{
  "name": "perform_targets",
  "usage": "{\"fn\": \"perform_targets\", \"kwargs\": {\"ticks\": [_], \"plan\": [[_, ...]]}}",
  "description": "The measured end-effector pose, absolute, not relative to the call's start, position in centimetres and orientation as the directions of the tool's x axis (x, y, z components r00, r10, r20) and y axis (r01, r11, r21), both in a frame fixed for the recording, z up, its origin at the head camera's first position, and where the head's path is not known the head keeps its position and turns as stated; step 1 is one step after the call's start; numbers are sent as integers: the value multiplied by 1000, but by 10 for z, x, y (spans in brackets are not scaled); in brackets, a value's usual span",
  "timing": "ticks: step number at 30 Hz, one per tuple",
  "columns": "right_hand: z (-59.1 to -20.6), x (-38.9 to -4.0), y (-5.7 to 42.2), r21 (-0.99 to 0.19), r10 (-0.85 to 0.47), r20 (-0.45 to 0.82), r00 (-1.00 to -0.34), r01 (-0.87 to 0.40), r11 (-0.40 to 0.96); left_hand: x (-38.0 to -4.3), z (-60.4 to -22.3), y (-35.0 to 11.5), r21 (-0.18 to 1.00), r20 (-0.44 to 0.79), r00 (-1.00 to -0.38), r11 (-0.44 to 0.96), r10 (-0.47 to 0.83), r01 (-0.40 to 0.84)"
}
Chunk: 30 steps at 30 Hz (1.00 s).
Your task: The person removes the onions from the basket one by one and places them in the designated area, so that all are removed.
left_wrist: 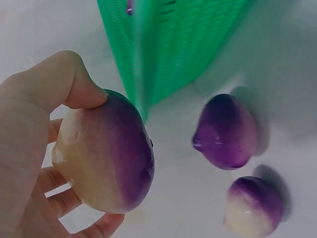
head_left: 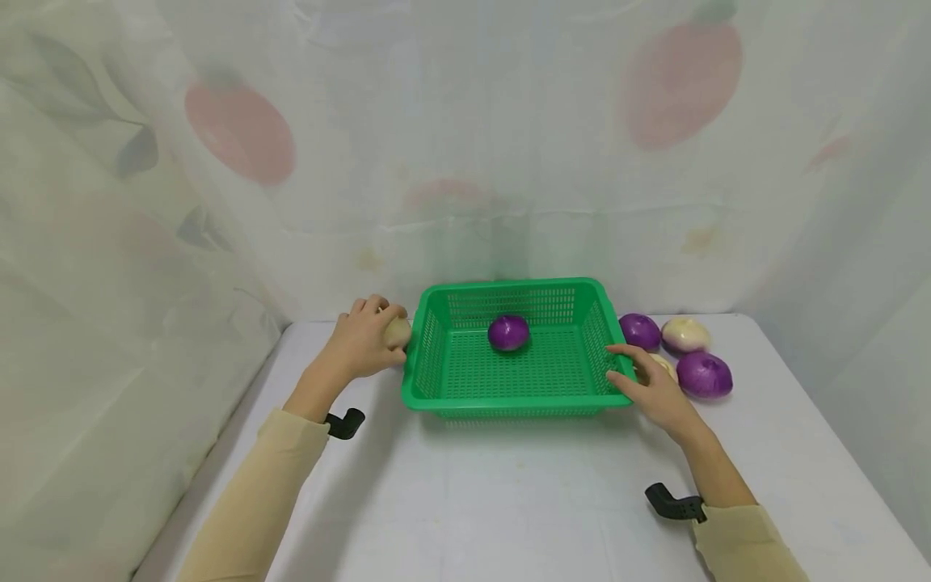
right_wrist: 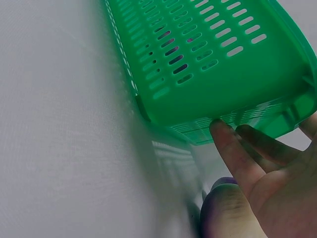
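My left hand (head_left: pixel 364 339) is just off the basket's left rim, holding a cream-and-purple onion (left_wrist: pixel 109 153) between thumb and curled fingers. The green plastic basket (head_left: pixel 509 402) stands in the middle of the table with a single purple onion (head_left: pixel 508 332) inside, toward the back. At the basket's right end is my right hand (head_left: pixel 660 396), its fingertips (right_wrist: pixel 220 130) reaching out fairly straight against the outer wall in the right wrist view. Beneath that hand, a pale onion (right_wrist: pixel 230 213) is partly hidden.
Right of the basket lie two purple onions (head_left: pixel 704 375) and a white onion (head_left: pixel 685 335). In the left wrist view, a purple onion (left_wrist: pixel 225 131) and a smaller two-toned onion (left_wrist: pixel 253 206) lie near the basket. A printed curtain (head_left: pixel 451 145) hangs behind the table.
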State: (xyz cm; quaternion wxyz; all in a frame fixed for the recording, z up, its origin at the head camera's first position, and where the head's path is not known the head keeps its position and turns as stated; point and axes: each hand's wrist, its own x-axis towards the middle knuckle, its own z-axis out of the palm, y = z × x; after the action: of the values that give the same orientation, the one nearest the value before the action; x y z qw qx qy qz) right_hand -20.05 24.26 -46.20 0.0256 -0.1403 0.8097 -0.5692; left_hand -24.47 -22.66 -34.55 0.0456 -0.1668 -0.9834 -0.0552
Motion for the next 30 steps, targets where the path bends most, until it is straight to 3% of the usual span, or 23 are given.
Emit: {"fn": "perform_targets", "kwargs": {"ticks": [30], "plan": [[-462, -201, 243, -927, -260, 121, -958, -203, 317, -232, -420, -251, 113, 94, -938, 933, 332, 342]]}}
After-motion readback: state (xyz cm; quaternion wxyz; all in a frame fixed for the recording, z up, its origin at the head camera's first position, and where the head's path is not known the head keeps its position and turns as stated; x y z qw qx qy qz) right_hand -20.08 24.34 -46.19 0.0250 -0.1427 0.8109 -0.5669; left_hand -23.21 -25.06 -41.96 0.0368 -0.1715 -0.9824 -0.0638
